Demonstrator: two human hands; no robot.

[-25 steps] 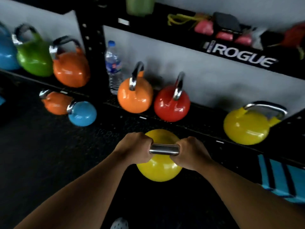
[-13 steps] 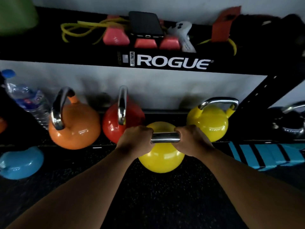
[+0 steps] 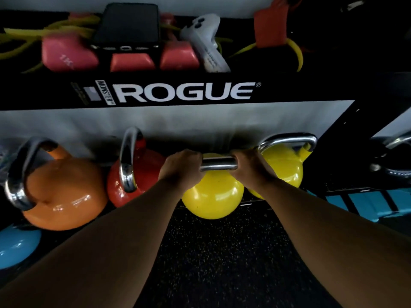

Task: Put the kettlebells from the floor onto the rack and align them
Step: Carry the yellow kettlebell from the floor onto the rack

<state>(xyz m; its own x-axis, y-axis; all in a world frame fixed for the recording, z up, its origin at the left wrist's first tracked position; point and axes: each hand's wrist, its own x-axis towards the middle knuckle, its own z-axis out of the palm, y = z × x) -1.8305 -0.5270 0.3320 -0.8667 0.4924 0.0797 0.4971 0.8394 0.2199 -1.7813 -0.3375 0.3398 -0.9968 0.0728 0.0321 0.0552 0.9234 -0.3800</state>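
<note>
The black rack's lower shelf (image 3: pixel 347 185) carries an orange kettlebell (image 3: pixel 64 192) at the left, a red kettlebell (image 3: pixel 144 172) just right of it, and a yellow kettlebell (image 3: pixel 287 165) further right, all with steel handles. A dark kettlebell (image 3: pixel 391 161) sits beyond the upright at the far right. The upper shelf (image 3: pixel 57 94), marked ROGUE, holds pink dumbbells (image 3: pixel 69 55), a black phone (image 3: pixel 129 25) lying over them, a white controller (image 3: pixel 206 41), yellow bands (image 3: pixel 26 38) and an orange band (image 3: pixel 271 25). On the speckled black floor (image 3: pixel 222 263) a blue kettlebell (image 3: pixel 15 247) rests at the near left, and a blue-and-black striped item (image 3: pixel 373 203) lies at the right.
</note>
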